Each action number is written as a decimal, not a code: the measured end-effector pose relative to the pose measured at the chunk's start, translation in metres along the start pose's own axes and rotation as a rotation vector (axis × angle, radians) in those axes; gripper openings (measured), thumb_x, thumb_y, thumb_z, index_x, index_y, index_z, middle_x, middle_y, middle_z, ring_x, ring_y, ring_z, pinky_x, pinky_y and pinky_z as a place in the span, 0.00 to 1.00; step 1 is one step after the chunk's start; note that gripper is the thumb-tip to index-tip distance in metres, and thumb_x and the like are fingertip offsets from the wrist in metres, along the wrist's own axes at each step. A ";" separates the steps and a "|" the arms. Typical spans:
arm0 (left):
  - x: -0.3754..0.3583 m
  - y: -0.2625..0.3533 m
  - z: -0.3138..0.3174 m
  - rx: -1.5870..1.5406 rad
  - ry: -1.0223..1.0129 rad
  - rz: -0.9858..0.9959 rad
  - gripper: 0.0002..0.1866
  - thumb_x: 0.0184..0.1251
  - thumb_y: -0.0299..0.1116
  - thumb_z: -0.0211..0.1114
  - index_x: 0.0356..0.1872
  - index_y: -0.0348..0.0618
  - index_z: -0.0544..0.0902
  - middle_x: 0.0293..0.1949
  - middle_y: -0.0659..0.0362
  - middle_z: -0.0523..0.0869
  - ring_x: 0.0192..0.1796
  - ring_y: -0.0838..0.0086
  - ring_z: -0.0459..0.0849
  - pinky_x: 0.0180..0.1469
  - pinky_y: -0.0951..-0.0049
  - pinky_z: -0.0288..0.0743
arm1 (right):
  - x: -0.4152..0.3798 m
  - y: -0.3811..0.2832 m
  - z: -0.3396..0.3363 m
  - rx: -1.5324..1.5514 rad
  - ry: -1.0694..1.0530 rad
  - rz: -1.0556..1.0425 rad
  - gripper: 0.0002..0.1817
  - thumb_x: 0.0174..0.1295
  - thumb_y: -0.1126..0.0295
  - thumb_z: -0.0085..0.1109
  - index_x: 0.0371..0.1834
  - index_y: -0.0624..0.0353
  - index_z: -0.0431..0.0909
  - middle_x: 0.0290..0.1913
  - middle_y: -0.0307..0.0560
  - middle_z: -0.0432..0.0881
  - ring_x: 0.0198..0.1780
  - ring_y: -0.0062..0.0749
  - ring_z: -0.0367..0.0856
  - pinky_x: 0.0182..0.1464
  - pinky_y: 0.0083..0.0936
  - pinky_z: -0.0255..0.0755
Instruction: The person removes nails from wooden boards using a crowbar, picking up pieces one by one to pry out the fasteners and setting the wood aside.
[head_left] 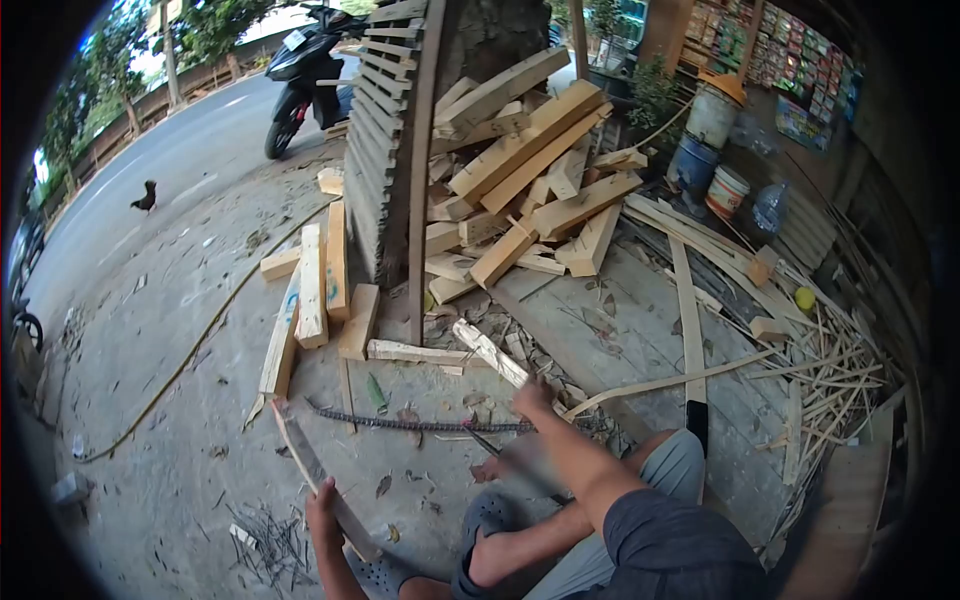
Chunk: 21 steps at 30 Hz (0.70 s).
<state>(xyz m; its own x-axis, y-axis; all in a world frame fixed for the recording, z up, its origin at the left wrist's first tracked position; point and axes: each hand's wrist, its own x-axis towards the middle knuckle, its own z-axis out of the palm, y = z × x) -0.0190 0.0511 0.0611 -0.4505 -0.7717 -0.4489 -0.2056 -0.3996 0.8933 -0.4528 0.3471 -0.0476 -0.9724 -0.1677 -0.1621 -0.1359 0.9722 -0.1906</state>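
Observation:
My left hand (322, 510) is closed around a flat wooden slat (315, 455), greyish on its face and pale along one edge. The slat slants from beside my shoe up toward a wooden block on the ground. My right arm reaches forward, and my right hand (534, 396) is closed at the near end of a rough, pale piece of wood (488, 350). Its fingers are partly hidden by the hand itself. Below that forearm lies a dark, thin bar (488, 443), partly lost behind a blurred patch. A dark ribbed length (400, 425) curves across the concrete near it.
Wooden blocks (311, 285) stand left of a slatted panel (380, 150). Behind its post is a large heap of timber (540, 140). Thin nail-like pieces (275, 550) lie by my left hand. Offcuts (825, 370), buckets (727, 190) and a phone-like black object (697, 425) are rightward.

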 end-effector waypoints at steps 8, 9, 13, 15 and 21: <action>0.011 0.022 -0.011 0.112 0.086 0.125 0.25 0.61 0.49 0.77 0.42 0.40 0.76 0.30 0.61 0.78 0.28 0.74 0.77 0.30 0.69 0.72 | -0.046 -0.050 -0.032 0.740 -0.318 -0.275 0.35 0.65 0.55 0.65 0.73 0.59 0.70 0.56 0.58 0.86 0.49 0.48 0.87 0.52 0.44 0.80; 0.002 0.036 -0.006 0.157 0.110 0.166 0.24 0.62 0.47 0.76 0.44 0.39 0.77 0.31 0.60 0.79 0.30 0.75 0.78 0.33 0.69 0.73 | -0.077 -0.074 -0.041 0.986 -0.429 -0.253 0.33 0.63 0.52 0.69 0.66 0.58 0.74 0.43 0.52 0.86 0.37 0.41 0.83 0.39 0.40 0.79; -0.012 0.054 -0.008 0.349 0.133 0.312 0.26 0.59 0.43 0.78 0.50 0.38 0.76 0.36 0.57 0.81 0.35 0.70 0.80 0.41 0.67 0.76 | -0.216 -0.139 -0.028 1.533 -0.986 -0.051 0.28 0.65 0.54 0.74 0.61 0.58 0.76 0.37 0.40 0.81 0.29 0.24 0.78 0.30 0.29 0.75; -0.024 0.062 -0.008 0.442 0.119 0.350 0.29 0.57 0.42 0.78 0.53 0.37 0.76 0.39 0.54 0.82 0.38 0.67 0.81 0.44 0.65 0.77 | -0.260 -0.153 0.023 1.490 -1.108 -0.009 0.27 0.67 0.53 0.73 0.61 0.59 0.79 0.38 0.40 0.81 0.32 0.25 0.80 0.32 0.29 0.76; -0.060 0.073 -0.008 0.692 0.175 0.388 0.33 0.51 0.41 0.79 0.55 0.33 0.76 0.45 0.45 0.83 0.44 0.53 0.81 0.52 0.58 0.76 | -0.318 -0.135 0.101 0.380 -0.923 -0.474 0.41 0.67 0.34 0.61 0.56 0.68 0.86 0.52 0.64 0.88 0.54 0.51 0.88 0.54 0.43 0.79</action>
<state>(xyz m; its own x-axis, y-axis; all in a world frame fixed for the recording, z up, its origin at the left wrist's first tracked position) 0.0002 0.0641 0.1535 -0.4691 -0.8817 -0.0500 -0.5790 0.2643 0.7713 -0.1058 0.2525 -0.0678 -0.3005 -0.7214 -0.6239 -0.2368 0.6901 -0.6839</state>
